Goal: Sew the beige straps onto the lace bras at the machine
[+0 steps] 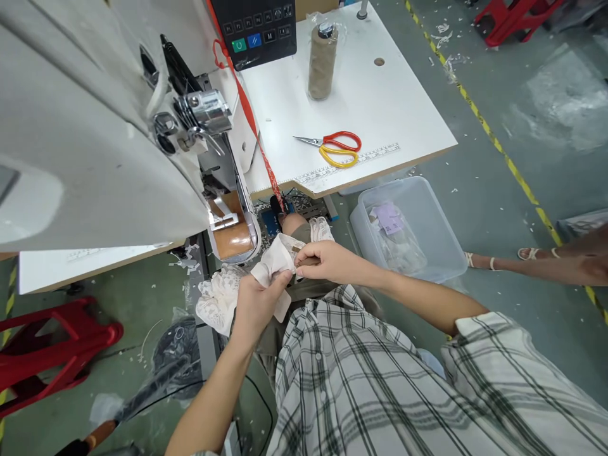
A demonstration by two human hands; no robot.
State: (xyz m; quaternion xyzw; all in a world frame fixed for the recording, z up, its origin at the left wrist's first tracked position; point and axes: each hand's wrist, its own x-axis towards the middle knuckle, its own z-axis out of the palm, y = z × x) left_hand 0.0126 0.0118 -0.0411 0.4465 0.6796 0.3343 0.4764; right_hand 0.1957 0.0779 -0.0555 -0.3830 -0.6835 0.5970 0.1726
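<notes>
White fabric (275,258) is held up over my lap, between both hands. My left hand (256,301) pinches its lower left part between thumb and fingers. At the fabric's right edge, my right hand (325,261) is closed with thumb and forefinger together; a small brown piece shows beside the fingertips. White lace (221,301) hangs in a bunch to the left of my left hand, and more lace lies over my knee. The sewing machine's curved orange-brown bed (234,237) is just beyond the fabric, on the left.
Red-and-yellow scissors (339,149), a printed ruler (380,152) and a thread cone (323,63) are on the white table (399,101). A control panel (256,31) stands behind. The clear bin (427,221) holds bagged items. Another person's legs (546,263) are at right; a red stool (61,348) is left.
</notes>
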